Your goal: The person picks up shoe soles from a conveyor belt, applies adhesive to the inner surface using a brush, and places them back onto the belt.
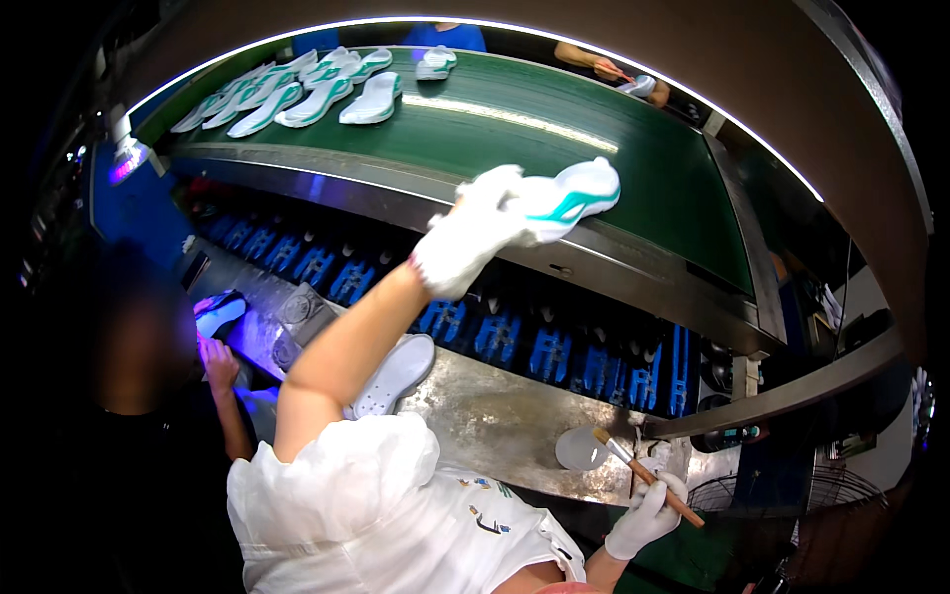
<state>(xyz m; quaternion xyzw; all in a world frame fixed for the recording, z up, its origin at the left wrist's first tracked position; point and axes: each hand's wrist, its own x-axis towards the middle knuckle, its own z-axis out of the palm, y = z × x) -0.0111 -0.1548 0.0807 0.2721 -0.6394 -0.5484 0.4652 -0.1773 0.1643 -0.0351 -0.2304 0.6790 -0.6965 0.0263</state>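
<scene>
My left hand (473, 233), in a white glove, reaches out with its fingers closed on one end of a white and teal shoe sole (586, 192). That sole is above the near edge of a green conveyor belt (653, 223). At lower right my right hand (648, 517), also gloved, grips the wooden handle of a brush (658, 483). The brush's bristles are just above a pale cup (579, 450) on the metal worktable (485, 416). Another white sole (396, 376) with small holes lies on the worktable, partly hidden by my left arm.
More white and teal soles (317, 99) lie on the belt at far left. Blue racks (495, 332) line the space below it. Left, a person's hand (220, 361) is beside a sole; across the belt, another person's hands (614, 74) hold an item. A metal bar (782, 396) crosses at right.
</scene>
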